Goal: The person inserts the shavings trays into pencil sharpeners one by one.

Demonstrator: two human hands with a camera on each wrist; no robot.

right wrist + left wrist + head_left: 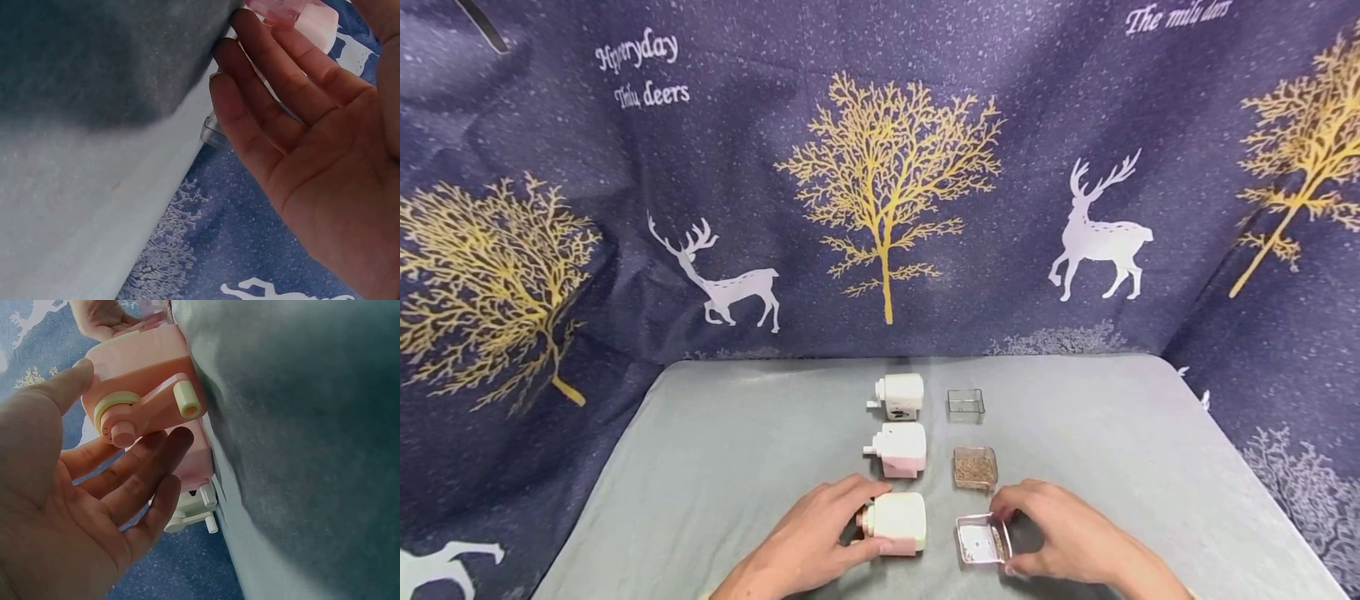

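Observation:
Closest to me on the table stands a cream and pink pencil sharpener (901,518) with a crank (153,406) on its left side. My left hand (816,533) holds it across the crank end, the thumb on one side and the fingers on the other. To its right is a pinkish see-through shavings tray (973,543) with a few shavings in it. My right hand (1060,533) holds this tray by its right end, between the thumb and the fingers. Only part of the tray (278,9) shows in the right wrist view.
Behind are a white and pink sharpener (904,450) and a white sharpener (902,396), in a column. Beside them stand a tray with brown shavings (975,468) and a clear tray (966,403). A grey cloth (737,433) covers the table; a printed curtain (962,317) hangs behind.

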